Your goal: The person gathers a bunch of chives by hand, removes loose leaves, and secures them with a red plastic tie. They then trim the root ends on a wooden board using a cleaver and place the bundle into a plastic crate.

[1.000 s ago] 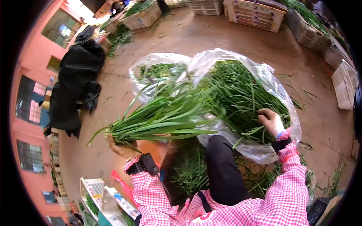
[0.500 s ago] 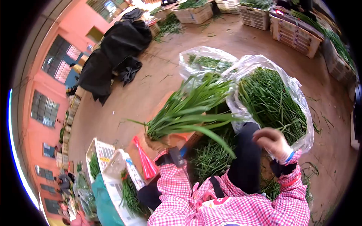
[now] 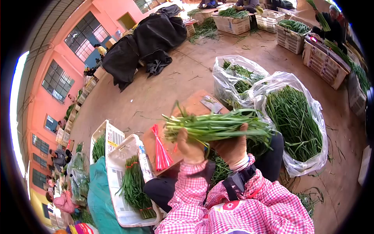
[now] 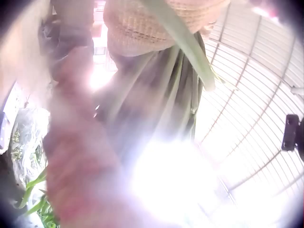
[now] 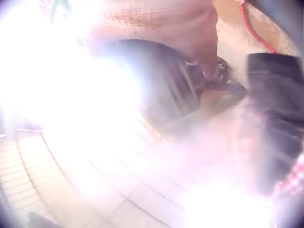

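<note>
Both hands hold a bunch of garlic chives crosswise in front of the body, above a low board. My left hand grips it near the pale cut ends at the left. Nearer the leafy end, my right hand has its thumb up along the near side. In the left wrist view, the textured beige-gloved hand is wrapped round the leaves. Glare washes out much of the right wrist view, where the gloved hand lies across dark leaves.
Red tie strips and a flat metal blade lie on the board. Plastic bags of loose chives stand at the right. A white basket with a tied bundle is at the left. Crates line the back.
My right hand has come from the bag of chives across to the bunch and now holds it too. The bunch has been lifted and lies more level. The head view has turned left.
</note>
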### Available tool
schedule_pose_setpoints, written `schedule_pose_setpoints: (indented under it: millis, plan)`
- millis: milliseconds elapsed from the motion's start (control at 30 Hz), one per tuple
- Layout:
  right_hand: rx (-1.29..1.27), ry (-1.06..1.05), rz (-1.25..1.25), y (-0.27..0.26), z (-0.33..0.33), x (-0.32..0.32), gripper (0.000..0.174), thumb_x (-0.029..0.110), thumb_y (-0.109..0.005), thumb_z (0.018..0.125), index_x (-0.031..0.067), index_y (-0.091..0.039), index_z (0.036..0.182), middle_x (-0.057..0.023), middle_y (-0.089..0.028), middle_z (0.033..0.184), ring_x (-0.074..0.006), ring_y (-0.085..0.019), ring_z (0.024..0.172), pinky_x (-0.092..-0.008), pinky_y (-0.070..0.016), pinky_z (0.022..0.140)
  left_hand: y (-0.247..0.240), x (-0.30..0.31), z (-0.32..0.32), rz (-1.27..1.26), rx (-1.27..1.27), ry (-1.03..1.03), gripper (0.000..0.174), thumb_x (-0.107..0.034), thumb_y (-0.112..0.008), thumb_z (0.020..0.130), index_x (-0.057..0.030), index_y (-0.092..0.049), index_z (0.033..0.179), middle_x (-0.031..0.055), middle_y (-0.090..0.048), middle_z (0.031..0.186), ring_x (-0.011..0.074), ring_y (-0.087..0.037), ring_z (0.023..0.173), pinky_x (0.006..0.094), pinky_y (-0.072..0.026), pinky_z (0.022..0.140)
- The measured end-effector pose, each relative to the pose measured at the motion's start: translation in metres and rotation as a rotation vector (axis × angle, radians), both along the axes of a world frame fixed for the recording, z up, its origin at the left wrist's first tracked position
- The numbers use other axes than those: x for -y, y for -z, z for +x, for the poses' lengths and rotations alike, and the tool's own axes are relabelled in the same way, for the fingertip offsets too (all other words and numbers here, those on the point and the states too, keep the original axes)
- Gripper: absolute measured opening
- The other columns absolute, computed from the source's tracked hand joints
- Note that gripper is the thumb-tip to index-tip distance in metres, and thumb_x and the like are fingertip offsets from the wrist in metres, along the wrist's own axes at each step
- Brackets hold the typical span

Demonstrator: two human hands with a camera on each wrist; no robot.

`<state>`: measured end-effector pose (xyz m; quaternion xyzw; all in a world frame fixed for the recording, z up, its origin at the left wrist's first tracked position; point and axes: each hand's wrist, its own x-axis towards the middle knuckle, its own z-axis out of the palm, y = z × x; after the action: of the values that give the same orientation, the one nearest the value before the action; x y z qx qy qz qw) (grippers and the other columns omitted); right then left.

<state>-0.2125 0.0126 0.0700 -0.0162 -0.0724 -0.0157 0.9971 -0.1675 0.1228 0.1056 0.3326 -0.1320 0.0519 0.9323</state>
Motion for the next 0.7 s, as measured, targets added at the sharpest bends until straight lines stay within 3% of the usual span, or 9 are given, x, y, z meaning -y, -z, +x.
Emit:
schedule_pose_setpoints:
  millis: [167,200,367,400,467,533,633,667,700]
  plan:
    - [-0.089,0.143,0.058,0.048,0.022,0.013,0.055,0.050,-0.056,0.092,0.0073,-0.057,0.127,-0.0145,-0.065,0.117,-0.0324,-0.062,0.108,-0.0510,-0.0489,0.096,0.038,-0.014,-0.055,0.031,-0.018,0.217,0.063,-0.026,-0.070,0.084,-0.0052,-0.043,0.138,0.0131,-0.053,0.133,0.0311,-0.051,0.123,0.0489,-0.0378,0.108]
    - [-0.080,0.088,0.104,0.062,0.023,0.017,0.050,0.043,-0.057,0.093,0.0044,-0.059,0.124,-0.0156,-0.067,0.113,-0.0327,-0.063,0.105,-0.0511,-0.0499,0.095,0.086,-0.033,-0.057,0.086,0.000,0.201,0.065,-0.025,-0.070,0.085,-0.0054,-0.042,0.140,0.0141,-0.051,0.136,0.0314,-0.049,0.127,0.0491,-0.0337,0.111]
    - [-0.052,0.250,-0.004,0.072,0.017,0.046,0.043,0.027,-0.061,0.095,-0.0002,-0.055,0.127,-0.0116,-0.064,0.106,-0.0251,-0.064,0.096,-0.0370,-0.0555,0.084,0.091,-0.122,-0.077,0.570,-0.153,0.591,0.069,-0.014,-0.070,0.087,-0.0023,-0.035,0.145,0.0092,-0.049,0.139,0.0225,-0.048,0.127,0.0385,-0.0374,0.109]
    - [-0.089,0.225,-0.031,0.070,0.013,0.055,0.043,0.027,-0.061,0.094,0.0001,-0.055,0.128,-0.0119,-0.065,0.106,-0.0254,-0.064,0.096,-0.0376,-0.0556,0.084,0.069,-0.148,-0.071,0.942,-0.349,0.590,0.054,-0.015,-0.066,0.090,0.0002,-0.047,0.139,0.0121,-0.057,0.130,0.0238,-0.051,0.124,0.0370,-0.0388,0.108]
    - [-0.231,0.271,-0.187,0.061,0.007,0.067,0.034,0.030,-0.062,0.093,0.0035,-0.061,0.114,-0.0095,-0.068,0.100,-0.0239,-0.067,0.093,-0.0454,-0.0589,0.079,0.068,-0.197,-0.059,1.103,-0.477,0.409,0.034,-0.025,-0.066,0.093,-0.0001,-0.064,0.115,0.0118,-0.070,0.106,0.0174,-0.066,0.094,0.0308,-0.0529,0.087]
    - [-0.289,0.194,-0.252,0.054,0.008,0.073,0.035,0.030,-0.061,0.093,0.0015,-0.062,0.112,-0.0111,-0.069,0.099,-0.0261,-0.068,0.090,-0.0450,-0.0584,0.080,0.059,-0.222,-0.035,1.066,-0.392,0.237,0.032,-0.017,-0.067,0.089,-0.0007,-0.063,0.116,0.0091,-0.069,0.104,0.0166,-0.067,0.085,0.0300,-0.0556,0.077]
    - [-0.206,0.009,-0.404,0.036,0.023,0.073,0.035,0.030,-0.062,0.091,0.0007,-0.062,0.111,-0.0122,-0.068,0.101,-0.0289,-0.069,0.087,-0.0442,-0.0586,0.080,0.014,-0.179,0.011,1.214,0.490,0.100,0.070,-0.025,-0.077,0.080,0.0002,-0.046,0.138,0.0229,-0.053,0.133,0.0268,-0.055,0.119,0.0417,-0.0430,0.102]
    - [-0.191,0.057,-0.475,0.027,0.032,0.066,0.036,0.029,-0.063,0.090,0.0003,-0.061,0.111,-0.0120,-0.068,0.099,-0.0281,-0.068,0.085,-0.0426,-0.0588,0.079,-0.013,-0.134,0.018,0.986,0.137,0.232,0.077,-0.029,-0.079,0.078,0.0005,-0.043,0.141,0.0250,-0.050,0.137,0.0302,-0.051,0.126,0.0428,-0.0394,0.106]
    - [-0.175,0.108,-0.546,0.015,0.042,0.057,0.036,0.028,-0.064,0.088,-0.0002,-0.061,0.111,-0.0118,-0.067,0.097,-0.0273,-0.068,0.084,-0.0409,-0.0590,0.077,-0.020,-0.117,0.039,1.109,0.307,0.248,0.081,-0.031,-0.079,0.079,0.0005,-0.041,0.143,0.0245,-0.049,0.137,0.0307,-0.050,0.126,0.0417,-0.0385,0.106]
